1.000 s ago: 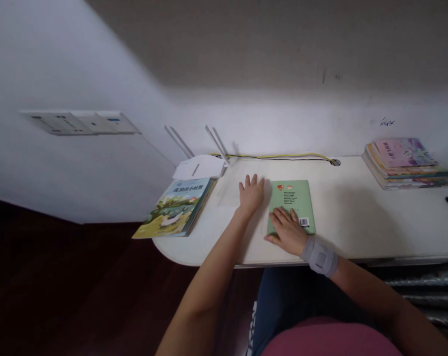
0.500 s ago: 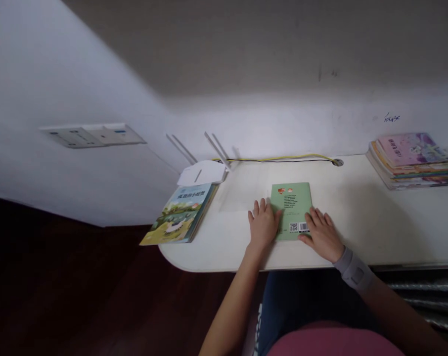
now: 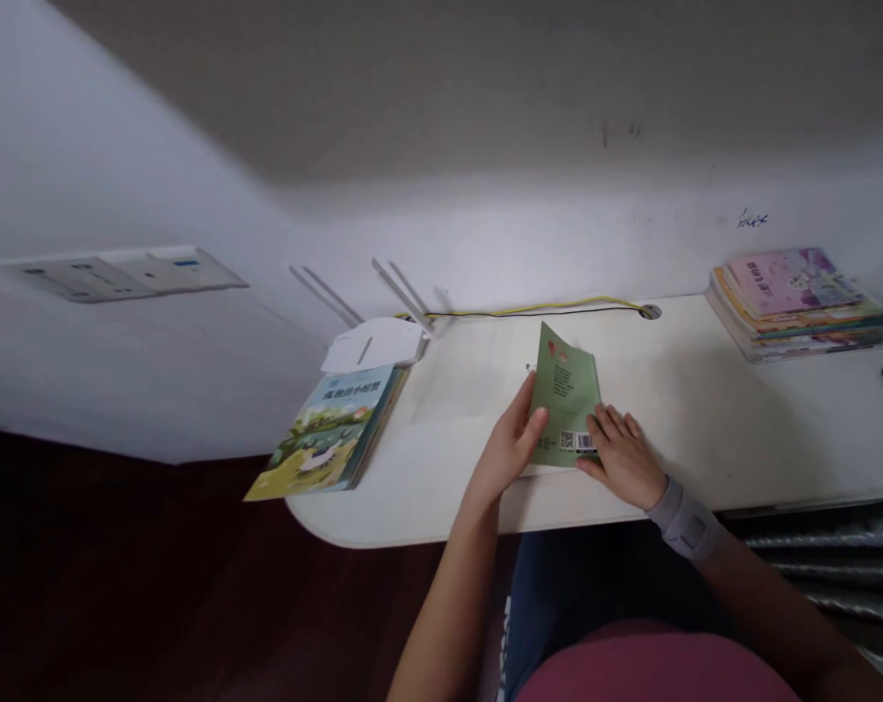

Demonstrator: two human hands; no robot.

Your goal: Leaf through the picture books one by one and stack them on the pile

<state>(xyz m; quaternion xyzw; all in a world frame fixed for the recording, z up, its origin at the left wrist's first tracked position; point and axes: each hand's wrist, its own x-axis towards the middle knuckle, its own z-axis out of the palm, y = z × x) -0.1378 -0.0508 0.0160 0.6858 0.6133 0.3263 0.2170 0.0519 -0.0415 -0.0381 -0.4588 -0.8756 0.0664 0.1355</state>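
Note:
A green book (image 3: 567,395) lies back cover up on the white table, with printed text, a QR code and a barcode on it. The cover's left side is raised and bent. My left hand (image 3: 511,434) grips that raised edge, thumb on top and fingers behind the cover. Resting on the lower right edge of the book is my right hand (image 3: 627,453), fingers stretched out, a grey band around its wrist. A strip of white page shows below the lifted cover.
To the left, several picture books (image 3: 331,424) are stacked before a white router (image 3: 374,346) with antennas. Yellow and black cables (image 3: 529,310) run along the wall to a hole in the table (image 3: 441,502). Another stack of books (image 3: 799,297) sits at the right.
My left hand has taken the left edge of the green cover and lifted it from lying flat. My right hand stays on the right edge. The view has shifted slightly.

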